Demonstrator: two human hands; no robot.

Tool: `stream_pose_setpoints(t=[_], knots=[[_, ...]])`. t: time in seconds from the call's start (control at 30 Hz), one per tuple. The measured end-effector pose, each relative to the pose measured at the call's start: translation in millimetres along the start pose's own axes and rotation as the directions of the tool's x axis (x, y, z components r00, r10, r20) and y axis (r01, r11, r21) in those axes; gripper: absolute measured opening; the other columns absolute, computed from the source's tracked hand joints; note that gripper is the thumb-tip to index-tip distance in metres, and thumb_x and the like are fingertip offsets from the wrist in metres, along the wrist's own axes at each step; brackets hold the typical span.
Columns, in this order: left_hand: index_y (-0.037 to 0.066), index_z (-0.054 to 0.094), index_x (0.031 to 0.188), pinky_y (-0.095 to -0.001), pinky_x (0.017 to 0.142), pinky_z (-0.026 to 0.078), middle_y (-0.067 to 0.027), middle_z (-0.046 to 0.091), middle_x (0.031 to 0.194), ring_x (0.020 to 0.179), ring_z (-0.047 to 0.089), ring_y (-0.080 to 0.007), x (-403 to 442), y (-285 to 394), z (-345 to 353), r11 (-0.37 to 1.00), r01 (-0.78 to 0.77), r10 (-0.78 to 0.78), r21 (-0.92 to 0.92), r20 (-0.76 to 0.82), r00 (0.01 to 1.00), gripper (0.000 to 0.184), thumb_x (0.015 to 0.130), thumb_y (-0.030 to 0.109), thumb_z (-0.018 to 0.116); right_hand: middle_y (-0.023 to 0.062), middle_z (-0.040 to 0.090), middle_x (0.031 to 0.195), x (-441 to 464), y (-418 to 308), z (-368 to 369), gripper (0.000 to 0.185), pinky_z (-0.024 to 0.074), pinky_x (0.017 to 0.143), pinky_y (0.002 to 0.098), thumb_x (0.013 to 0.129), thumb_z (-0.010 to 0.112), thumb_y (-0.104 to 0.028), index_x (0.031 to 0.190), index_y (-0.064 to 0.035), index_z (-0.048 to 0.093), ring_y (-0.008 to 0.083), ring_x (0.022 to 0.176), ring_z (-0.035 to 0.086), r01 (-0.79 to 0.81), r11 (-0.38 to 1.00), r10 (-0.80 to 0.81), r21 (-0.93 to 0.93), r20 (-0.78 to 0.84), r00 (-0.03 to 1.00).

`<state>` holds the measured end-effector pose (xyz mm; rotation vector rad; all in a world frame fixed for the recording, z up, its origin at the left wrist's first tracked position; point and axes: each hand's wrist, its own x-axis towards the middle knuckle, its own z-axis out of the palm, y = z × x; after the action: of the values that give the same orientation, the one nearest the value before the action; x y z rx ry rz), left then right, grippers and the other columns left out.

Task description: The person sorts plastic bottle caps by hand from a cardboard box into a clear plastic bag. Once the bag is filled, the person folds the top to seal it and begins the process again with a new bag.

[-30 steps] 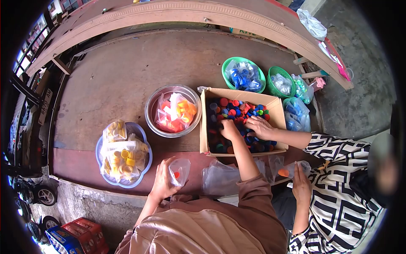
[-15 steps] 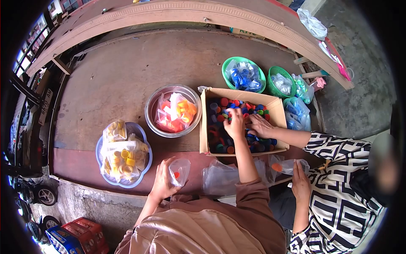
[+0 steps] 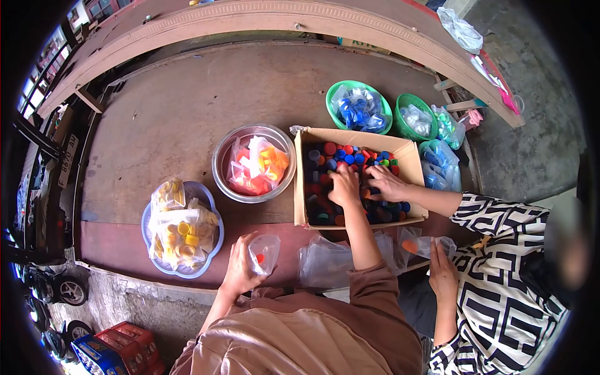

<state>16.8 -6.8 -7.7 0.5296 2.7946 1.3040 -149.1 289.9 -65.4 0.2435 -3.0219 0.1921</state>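
A clear plastic bag with a red bottle cap inside is gripped by my left hand, the bag's mouth held wide. My right hand is inside the cardboard box, its fingers apart and reaching down among loose bottle caps in red, blue, green and dark colours. The caps partly hide those fingertips. Flat clear bags lie between my arms at the table edge. Beside mine, a co-worker's hand also touches the caps, and their other hand holds a bag with an orange cap.
A metal bowl of bagged red and orange caps stands left of the box. Further left is a bluish tray with bagged yellow caps. Green baskets of bagged caps sit behind the box. A wooden rail crosses the table's far side.
My right hand has shifted slightly and dipped lower into the caps. The co-worker's hand in the box has moved a little. My left hand stays put with its bag.
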Motion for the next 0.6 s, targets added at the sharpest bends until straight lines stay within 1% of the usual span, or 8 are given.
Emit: stream_pose_setpoints(t=[0.07,0.1,0.17,0.27,0.37,0.47,0.5,0.6], knots=[[-0.001,0.034,0.125,-0.0420,0.090,0.036,-0.0186,0.045,0.116,0.106,0.045,-0.0354,0,-2,2,0.999,0.018,-0.018,-0.027,0.002,1.000,0.083,0.058,0.022,0.077,0.0086,0.054,0.086,2,-5,6,0.023,0.0420,0.072,0.0403,0.055,0.069,-0.016,0.077,-0.0097,0.066,0.0277,0.088,0.052,0.203,0.961,-0.193,0.188,-0.073,0.979],[-0.001,0.035,0.125,-0.0421,0.091,0.035,-0.0184,0.045,0.118,0.106,0.044,-0.0355,-1,-2,3,0.999,0.029,-0.028,-0.040,0.002,1.000,0.082,0.057,0.021,0.076,0.0102,0.055,0.083,6,-11,7,0.019,0.0426,0.072,0.0408,0.058,0.068,-0.017,0.075,-0.0084,0.066,0.0287,0.084,0.055,0.237,0.959,-0.244,0.153,0.025,0.970],[-0.001,0.035,0.125,-0.0423,0.091,0.035,-0.0184,0.045,0.118,0.107,0.044,-0.0357,0,0,3,0.999,0.027,-0.027,-0.045,-0.009,1.000,0.083,0.057,0.021,0.076,0.0109,0.057,0.080,9,-11,33,0.013,0.0429,0.067,0.0421,0.063,0.067,-0.019,0.074,-0.0109,0.065,0.0298,0.078,0.056,0.324,0.940,-0.330,0.108,0.041,0.943],[-0.001,0.034,0.125,-0.0426,0.091,0.034,-0.0184,0.044,0.120,0.107,0.044,-0.0361,1,2,2,0.998,0.026,-0.026,-0.051,-0.008,1.000,0.083,0.057,0.021,0.076,0.0113,0.058,0.080,12,-12,28,0.015,0.0430,0.067,0.0420,0.065,0.065,-0.021,0.073,-0.0085,0.063,0.0289,0.080,0.056,0.253,0.967,-0.250,-0.006,0.130,0.959],[-0.001,0.034,0.126,-0.0428,0.092,0.034,-0.0184,0.044,0.121,0.107,0.043,-0.0365,-1,-1,3,0.998,0.038,-0.038,-0.049,-0.010,0.999,0.083,0.056,0.021,0.076,0.0114,0.057,0.083,11,-15,8,0.018,0.0426,0.069,0.0413,0.064,0.065,-0.021,0.074,-0.0060,0.062,0.0291,0.081,0.055,0.124,0.992,-0.125,0.017,0.078,0.989],[0.000,0.034,0.126,-0.0430,0.092,0.033,-0.0185,0.043,0.121,0.108,0.043,-0.0367,-1,-2,3,0.997,0.052,-0.052,-0.052,-0.008,0.999,0.084,0.057,0.020,0.075,0.0101,0.051,0.103,14,-8,-3,0.037,0.0407,0.077,0.0407,0.062,0.067,-0.014,0.097,-0.0060,0.058,0.0290,0.094,0.050,0.056,0.992,-0.041,0.110,-0.131,0.990],[0.000,0.034,0.126,-0.0430,0.092,0.033,-0.0185,0.043,0.121,0.108,0.042,-0.0368,-1,-2,3,0.997,0.054,-0.054,-0.054,-0.007,0.998,0.084,0.057,0.020,0.075,0.0099,0.049,0.111,15,-5,-1,0.057,0.0396,0.082,0.0414,0.061,0.068,-0.011,0.115,-0.0075,0.049,0.0286,0.104,0.046,0.066,0.994,-0.052,0.090,-0.154,0.987],[0.000,0.033,0.126,-0.0433,0.093,0.033,-0.0184,0.043,0.123,0.109,0.042,-0.0373,0,-1,3,0.996,0.053,-0.053,-0.064,0.013,0.999,0.084,0.057,0.020,0.075,0.0099,0.047,0.120,18,-5,8,0.078,0.0351,0.090,0.0425,0.059,0.071,-0.016,0.129,-0.0086,0.038,0.0277,0.114,0.040,0.159,0.986,-0.150,0.057,-0.130,0.980]])
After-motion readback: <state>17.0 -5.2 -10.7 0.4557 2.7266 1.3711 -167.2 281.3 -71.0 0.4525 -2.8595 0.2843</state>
